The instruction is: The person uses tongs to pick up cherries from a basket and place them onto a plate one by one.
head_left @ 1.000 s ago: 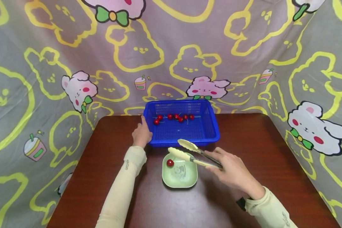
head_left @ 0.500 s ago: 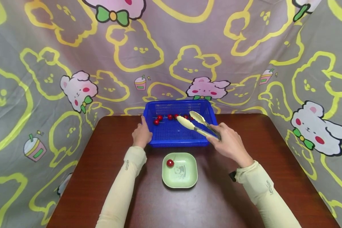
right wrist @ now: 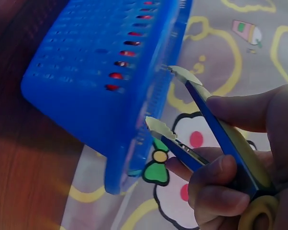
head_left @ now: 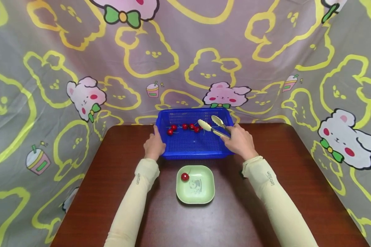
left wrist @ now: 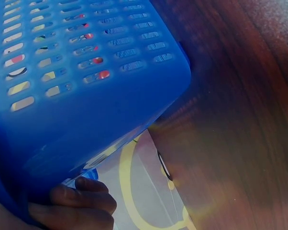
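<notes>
My left hand (head_left: 154, 146) holds the left rim of a blue plastic basket (head_left: 191, 156); in the left wrist view the curled fingers (left wrist: 82, 215) wrap its edge. At the basket's right side, my right hand (head_left: 242, 141) grips a pair of tongs (head_left: 205, 126) with cream-coloured tips. The tongs stand spread over the right part of the basket, with no cherry seen between their tips. Several red cherries (head_left: 170, 132) with stems lie along the back of the basket, some hidden behind the tongs. Through the slots, the right wrist view shows red cherries (right wrist: 116, 75).
In front of the basket, a pale green square dish (head_left: 201, 198) with a panda print holds one cherry (head_left: 184, 177) at its upper left. Everything stands on a dark brown wooden table (head_left: 120, 154). A patterned cloth (head_left: 176, 41) encloses the back and sides.
My right hand has carried the tongs from above the green dish forward and right, over the basket's cherries. My left hand stays on the basket rim.
</notes>
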`<action>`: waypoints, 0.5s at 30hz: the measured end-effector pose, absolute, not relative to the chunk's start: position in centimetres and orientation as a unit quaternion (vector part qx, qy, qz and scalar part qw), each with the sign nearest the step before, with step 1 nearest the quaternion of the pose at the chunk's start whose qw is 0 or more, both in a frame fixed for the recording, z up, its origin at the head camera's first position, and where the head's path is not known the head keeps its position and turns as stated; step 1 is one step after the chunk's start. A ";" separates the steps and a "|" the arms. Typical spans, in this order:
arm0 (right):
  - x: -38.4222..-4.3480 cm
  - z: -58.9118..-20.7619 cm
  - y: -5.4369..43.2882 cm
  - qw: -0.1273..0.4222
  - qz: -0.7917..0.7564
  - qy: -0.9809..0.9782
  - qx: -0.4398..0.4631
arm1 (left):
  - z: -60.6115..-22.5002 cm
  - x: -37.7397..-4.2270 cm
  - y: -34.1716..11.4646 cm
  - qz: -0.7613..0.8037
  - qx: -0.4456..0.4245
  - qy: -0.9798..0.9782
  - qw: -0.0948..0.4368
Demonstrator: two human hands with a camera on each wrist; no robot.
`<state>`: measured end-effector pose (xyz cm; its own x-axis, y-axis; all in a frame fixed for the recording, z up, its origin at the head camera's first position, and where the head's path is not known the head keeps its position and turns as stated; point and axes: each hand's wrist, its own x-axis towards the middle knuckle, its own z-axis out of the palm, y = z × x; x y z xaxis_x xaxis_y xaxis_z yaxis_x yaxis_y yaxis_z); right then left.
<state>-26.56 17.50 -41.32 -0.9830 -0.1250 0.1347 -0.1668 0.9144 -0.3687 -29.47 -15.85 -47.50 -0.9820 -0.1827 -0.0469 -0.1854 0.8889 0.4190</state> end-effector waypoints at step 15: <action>-28.8 -43.1 16.3 0.050 0.140 -0.987 0.053 | -47.6 -29.5 -15.8 0.220 -0.097 0.971 0.001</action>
